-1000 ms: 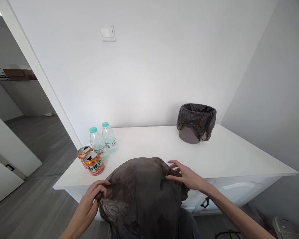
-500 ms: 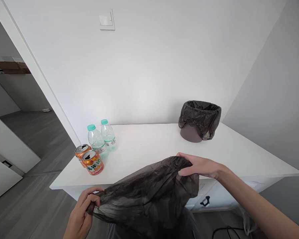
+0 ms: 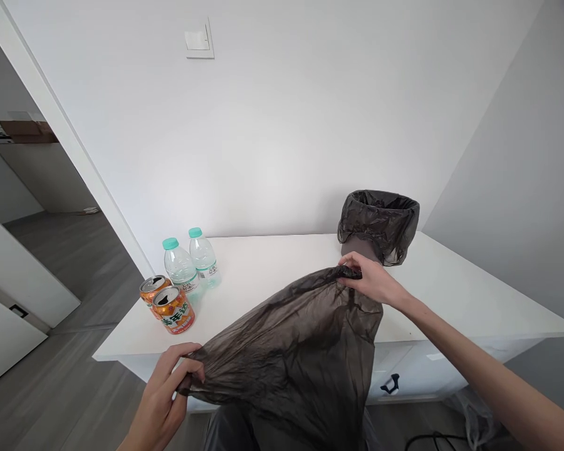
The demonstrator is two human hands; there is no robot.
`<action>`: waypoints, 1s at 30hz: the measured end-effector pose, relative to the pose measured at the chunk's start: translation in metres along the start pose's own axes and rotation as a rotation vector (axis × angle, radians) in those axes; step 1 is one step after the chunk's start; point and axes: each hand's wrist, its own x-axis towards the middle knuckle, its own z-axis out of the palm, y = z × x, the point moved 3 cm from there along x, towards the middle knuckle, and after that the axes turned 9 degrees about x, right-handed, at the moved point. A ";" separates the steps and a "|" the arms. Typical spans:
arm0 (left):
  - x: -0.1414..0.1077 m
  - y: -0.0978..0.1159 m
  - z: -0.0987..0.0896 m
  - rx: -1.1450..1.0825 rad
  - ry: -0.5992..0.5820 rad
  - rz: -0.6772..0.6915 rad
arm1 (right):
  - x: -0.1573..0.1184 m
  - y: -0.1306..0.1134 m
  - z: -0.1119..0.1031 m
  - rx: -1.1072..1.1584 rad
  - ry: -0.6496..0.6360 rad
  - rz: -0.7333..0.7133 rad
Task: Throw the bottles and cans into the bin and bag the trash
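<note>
A thin dark plastic bag (image 3: 286, 357) is stretched between my hands at the front edge of the white cabinet top. My left hand (image 3: 172, 382) pinches its lower left end. Farther up and to the right, my right hand (image 3: 369, 279) grips the bag's upper edge, just in front of the small bin. That bin (image 3: 378, 219) stands at the back right with a dark bag lining it and folded over its rim. The bag in my hands hangs down in front of the cabinet, over my legs.
Two clear bottles with green caps (image 3: 181, 266) (image 3: 203, 257) and two orange cans (image 3: 173, 310) (image 3: 154, 288) stand at the left of the cabinet top (image 3: 272, 263). A doorway opens at far left. A black cable (image 3: 435, 436) and clear plastic (image 3: 474, 416) lie on the floor at lower right.
My right hand has moved up, lifting its side of the bag toward the bin. My left hand has shifted slightly right and up. The bag is spread wider and hangs more openly.
</note>
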 end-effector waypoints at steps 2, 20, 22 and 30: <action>0.003 -0.001 0.002 0.055 -0.007 0.041 | 0.007 -0.008 0.010 -0.036 0.017 -0.122; 0.021 0.102 0.078 0.329 -0.209 0.539 | 0.012 0.038 0.030 -0.247 -0.077 -0.244; 0.024 0.116 0.111 0.356 -0.214 0.578 | 0.002 0.047 0.042 -0.287 -0.179 -0.296; 0.047 0.130 0.151 0.136 -0.123 0.620 | -0.018 0.100 0.069 -0.396 -0.366 -0.168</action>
